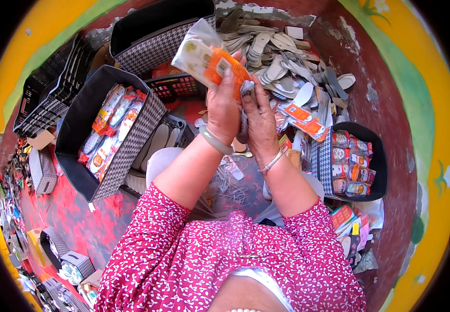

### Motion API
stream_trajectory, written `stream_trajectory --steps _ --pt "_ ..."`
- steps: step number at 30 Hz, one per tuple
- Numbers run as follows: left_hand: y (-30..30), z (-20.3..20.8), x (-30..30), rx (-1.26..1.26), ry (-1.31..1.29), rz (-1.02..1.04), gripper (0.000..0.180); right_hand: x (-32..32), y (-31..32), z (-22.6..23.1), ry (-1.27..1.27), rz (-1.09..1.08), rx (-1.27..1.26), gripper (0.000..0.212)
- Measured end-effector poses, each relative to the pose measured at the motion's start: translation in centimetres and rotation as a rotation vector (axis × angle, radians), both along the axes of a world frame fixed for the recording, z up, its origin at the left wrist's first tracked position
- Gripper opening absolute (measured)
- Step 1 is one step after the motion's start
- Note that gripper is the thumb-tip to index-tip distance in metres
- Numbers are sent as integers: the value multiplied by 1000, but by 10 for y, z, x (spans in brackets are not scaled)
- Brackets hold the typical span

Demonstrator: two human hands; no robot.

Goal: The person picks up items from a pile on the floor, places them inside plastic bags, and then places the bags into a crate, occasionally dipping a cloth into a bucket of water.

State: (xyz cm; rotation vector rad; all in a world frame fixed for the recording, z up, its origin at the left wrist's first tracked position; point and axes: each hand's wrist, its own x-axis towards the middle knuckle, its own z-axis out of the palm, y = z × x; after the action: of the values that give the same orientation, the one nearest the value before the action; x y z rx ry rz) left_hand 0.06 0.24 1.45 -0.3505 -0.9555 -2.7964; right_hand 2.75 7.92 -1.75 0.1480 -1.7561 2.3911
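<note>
An orange and white plastic packet (200, 56), clear at its upper end, is tilted up to the left in front of me. My left hand (225, 106) is closed around it, with the thumb pressed on the orange part. Close beside it, my right hand (260, 117) has its fingers bent against the packet's lower end, where a greyish piece (246, 88) sticks out. What that piece is, I cannot make out. Just beyond my hands lies a heap of pale shoe insoles (282, 62). Orange-labelled packets (302, 118) rest on the heap's near edge.
To the left, a houndstooth fabric box (126, 156) holds several colourful packets (113, 127). Another houndstooth box (162, 39) stands behind it, near black crates (48, 86). On the right, a box (378, 156) holds rows of packets. Plastic scraps (230, 179) litter the floor between my legs.
</note>
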Motion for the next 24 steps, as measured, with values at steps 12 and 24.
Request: stream_trajectory --steps 12,24 --pt "7 -8 -2 255 -184 -187 42 -10 29 -6 -264 -198 -570 19" --pt "19 -24 4 273 -331 -342 33 -11 26 5 -161 -311 -477 27"
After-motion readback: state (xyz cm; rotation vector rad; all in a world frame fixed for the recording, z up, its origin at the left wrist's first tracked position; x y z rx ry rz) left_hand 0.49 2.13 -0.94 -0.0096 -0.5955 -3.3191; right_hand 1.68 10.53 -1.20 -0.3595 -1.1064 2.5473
